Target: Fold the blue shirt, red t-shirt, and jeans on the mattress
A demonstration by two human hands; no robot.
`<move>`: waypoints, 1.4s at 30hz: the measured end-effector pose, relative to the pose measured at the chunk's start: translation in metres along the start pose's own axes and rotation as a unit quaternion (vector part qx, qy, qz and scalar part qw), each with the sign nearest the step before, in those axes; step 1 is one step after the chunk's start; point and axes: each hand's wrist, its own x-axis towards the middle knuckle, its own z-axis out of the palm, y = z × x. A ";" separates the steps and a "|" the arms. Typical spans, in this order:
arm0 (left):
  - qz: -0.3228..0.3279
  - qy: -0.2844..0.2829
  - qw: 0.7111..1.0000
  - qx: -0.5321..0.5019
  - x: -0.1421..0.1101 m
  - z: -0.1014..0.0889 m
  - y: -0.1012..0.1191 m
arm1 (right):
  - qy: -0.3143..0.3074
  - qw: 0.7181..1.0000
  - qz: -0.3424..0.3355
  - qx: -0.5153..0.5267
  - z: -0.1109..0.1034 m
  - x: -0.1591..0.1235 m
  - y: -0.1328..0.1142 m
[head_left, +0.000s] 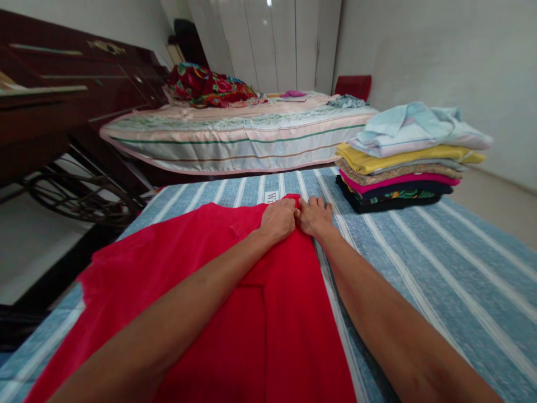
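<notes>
Spread where it covers the striped cloth point(419, 252), red garment point(180, 240): probably light, soft, limp; best held by its far edge. Left hand point(279, 218): fingers curled, pinching that edge. Right hand point(314, 217): fingers bent, slightly apart; grip unclear. Folded stack point(394, 162).

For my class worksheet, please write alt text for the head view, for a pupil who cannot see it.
A person's left hand and right hand touch the far edge of a red garment spread on a striped blue cloth. To the right stands a stack of folded clothes; behind is a bed.
</notes>
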 end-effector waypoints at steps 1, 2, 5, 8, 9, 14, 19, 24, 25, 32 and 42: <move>-0.011 -0.004 1.000 0.007 -0.011 -0.003 0.007 | -0.001 1.000 -0.001 -0.002 -0.001 0.000 0.000; -0.016 -0.012 1.000 0.013 -0.024 -0.006 0.015 | -0.004 1.000 -0.001 -0.002 -0.001 0.000 0.000; 0.014 -0.043 0.999 0.025 -0.062 -0.010 0.036 | -0.015 1.000 0.008 -0.001 -0.001 0.001 -0.001; 0.056 -0.061 0.997 0.012 -0.089 -0.004 0.047 | -0.008 1.000 0.006 0.000 0.000 0.002 -0.002; 0.064 -0.069 0.996 0.005 -0.094 -0.001 0.047 | -0.005 1.000 0.004 -0.001 0.000 0.001 -0.002; 0.084 -0.090 0.992 -0.020 -0.104 0.014 0.040 | 0.009 1.000 0.001 -0.008 0.001 -0.001 -0.002; 0.103 -0.098 0.990 -0.022 -0.111 0.012 0.041 | 0.020 1.000 -0.003 -0.007 0.000 -0.003 -0.002; 0.113 -0.132 0.984 -0.032 -0.123 0.005 0.050 | 0.042 0.999 -0.004 -0.005 0.001 -0.005 -0.002; 0.114 -0.133 0.984 -0.035 -0.125 0.004 0.050 | 0.053 0.999 -0.004 -0.005 0.001 -0.006 -0.003; 0.111 -0.161 0.979 -0.052 -0.127 -0.002 0.051 | 0.110 0.986 -0.128 0.004 -0.005 -0.017 -0.014; 0.106 -0.153 0.982 -0.042 -0.140 -0.012 0.063 | 0.035 0.986 -0.160 -0.002 0.004 -0.016 -0.017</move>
